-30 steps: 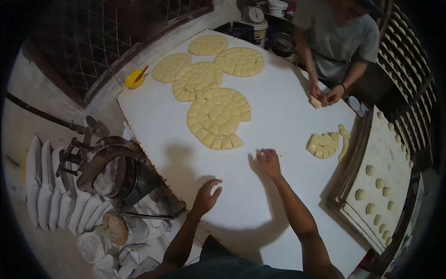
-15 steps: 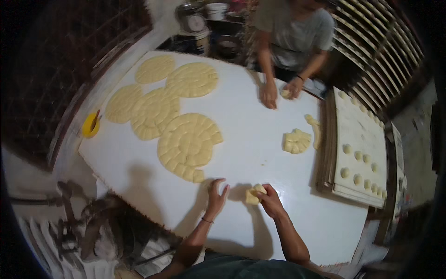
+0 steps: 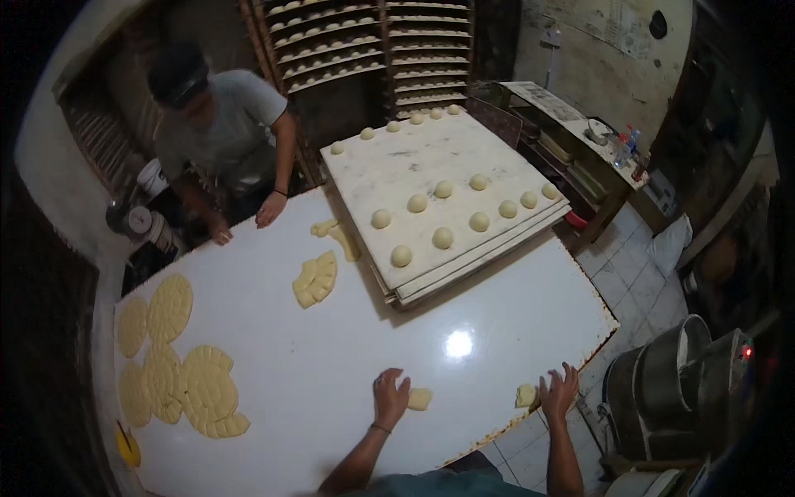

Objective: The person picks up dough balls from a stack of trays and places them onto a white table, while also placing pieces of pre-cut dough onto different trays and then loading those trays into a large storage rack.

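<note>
My left hand (image 3: 389, 398) rests on the white table with its fingers curved and apart, and its thumb side is close to a small piece of pale yellow dough (image 3: 420, 399). Farther right, at the table's edge, my right hand (image 3: 561, 391) is open with its fingers spread. Just left of its fingertips lies another small dough piece (image 3: 527, 395). Neither piece appears gripped. Scored dough rounds (image 3: 209, 385) lie at the left of the table. Across the middle is a partly cut dough portion (image 3: 315, 279), with a dough strip (image 3: 336, 237) behind it.
Stacked boards (image 3: 464, 182) bearing dough balls stand on the far right of the table. A co-worker (image 3: 232, 132) in a grey shirt has both hands at the far left edge. Behind are racks (image 3: 327, 45) of dough balls; a metal mixing bowl (image 3: 654, 381) stands right of the table.
The view has turned right. My right hand, which held dough near my left hand, has moved right and let go. Two dough pieces now lie apart, one beside each hand.
</note>
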A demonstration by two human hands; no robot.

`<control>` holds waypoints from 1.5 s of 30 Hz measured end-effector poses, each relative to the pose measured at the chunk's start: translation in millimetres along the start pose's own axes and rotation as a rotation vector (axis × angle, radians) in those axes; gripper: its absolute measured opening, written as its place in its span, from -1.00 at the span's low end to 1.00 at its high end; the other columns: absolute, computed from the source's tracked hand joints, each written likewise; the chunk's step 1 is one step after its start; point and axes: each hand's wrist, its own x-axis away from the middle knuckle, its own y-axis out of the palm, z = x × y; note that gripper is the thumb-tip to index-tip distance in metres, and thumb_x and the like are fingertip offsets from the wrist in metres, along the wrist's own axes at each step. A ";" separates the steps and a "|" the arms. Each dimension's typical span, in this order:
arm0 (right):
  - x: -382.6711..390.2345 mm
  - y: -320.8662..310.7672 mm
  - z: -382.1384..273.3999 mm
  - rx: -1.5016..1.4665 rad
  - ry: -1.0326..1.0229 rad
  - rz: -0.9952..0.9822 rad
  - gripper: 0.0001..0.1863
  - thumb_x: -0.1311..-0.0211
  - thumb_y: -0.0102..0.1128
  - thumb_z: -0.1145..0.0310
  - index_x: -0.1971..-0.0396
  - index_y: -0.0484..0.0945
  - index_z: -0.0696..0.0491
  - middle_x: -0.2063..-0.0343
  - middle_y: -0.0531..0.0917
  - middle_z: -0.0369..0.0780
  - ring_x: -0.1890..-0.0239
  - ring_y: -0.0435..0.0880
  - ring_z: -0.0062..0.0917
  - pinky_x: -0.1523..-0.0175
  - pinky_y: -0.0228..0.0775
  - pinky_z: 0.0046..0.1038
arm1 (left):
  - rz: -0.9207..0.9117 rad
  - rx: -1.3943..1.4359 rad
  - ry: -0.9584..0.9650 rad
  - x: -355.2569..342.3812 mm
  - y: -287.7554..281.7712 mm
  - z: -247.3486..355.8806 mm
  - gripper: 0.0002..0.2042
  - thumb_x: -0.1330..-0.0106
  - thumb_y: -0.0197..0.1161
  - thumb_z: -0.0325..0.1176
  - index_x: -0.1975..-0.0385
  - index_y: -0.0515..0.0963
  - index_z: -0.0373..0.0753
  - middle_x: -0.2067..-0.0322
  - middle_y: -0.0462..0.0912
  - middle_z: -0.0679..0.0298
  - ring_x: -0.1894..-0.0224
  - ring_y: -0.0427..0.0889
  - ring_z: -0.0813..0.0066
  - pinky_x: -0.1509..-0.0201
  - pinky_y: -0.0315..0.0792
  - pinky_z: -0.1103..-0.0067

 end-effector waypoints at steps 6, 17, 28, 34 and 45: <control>23.0 9.4 9.8 0.089 -0.794 -0.242 -0.84 0.23 0.31 0.38 0.55 0.58 0.07 0.36 0.58 -0.11 0.24 0.58 -0.26 0.11 0.43 -0.28 | -0.309 -0.109 0.232 36.8 -6.5 -18.2 -0.86 -0.11 0.27 -0.32 0.44 0.53 -0.24 0.39 0.57 0.16 0.26 0.50 0.19 0.12 0.37 0.30; -61.6 7.7 42.2 -0.003 -0.566 -0.155 -0.91 0.10 0.20 0.54 0.57 0.46 0.18 0.47 0.53 -0.05 0.37 0.49 -0.16 0.24 0.29 -0.16 | -0.152 -0.612 0.167 11.0 5.7 -45.9 -0.92 -0.06 0.16 -0.51 0.61 0.43 -0.31 0.59 0.48 0.12 0.44 0.47 0.15 0.25 0.33 0.28; -76.0 -1.8 54.7 0.091 -0.525 0.075 -0.93 0.11 0.14 0.59 0.56 0.46 0.15 0.45 0.51 -0.04 0.30 0.44 -0.13 0.18 0.28 -0.17 | 0.156 -0.461 0.092 -4.1 -7.2 -30.4 -0.96 -0.06 0.15 -0.53 0.53 0.47 -0.35 0.42 0.46 0.08 0.26 0.40 0.17 0.08 0.30 0.34; -57.9 49.8 -6.7 -0.075 -0.416 0.127 -0.94 0.05 0.14 0.58 0.55 0.44 0.16 0.45 0.52 -0.03 0.33 0.47 -0.12 0.17 0.30 -0.20 | 0.144 -0.399 0.176 1.0 40.8 19.7 -0.95 -0.09 0.23 -0.47 0.50 0.51 -0.27 0.43 0.56 0.13 0.23 0.49 0.14 0.08 0.37 0.34; -29.8 50.4 4.5 0.005 -0.321 0.146 -0.93 0.04 0.15 0.62 0.54 0.45 0.21 0.38 0.52 -0.05 0.23 0.46 -0.18 0.12 0.33 -0.25 | 0.107 -0.413 0.088 29.3 -6.8 -34.9 -0.95 -0.08 0.23 -0.47 0.50 0.51 -0.24 0.43 0.56 0.19 0.25 0.48 0.21 0.14 0.38 0.40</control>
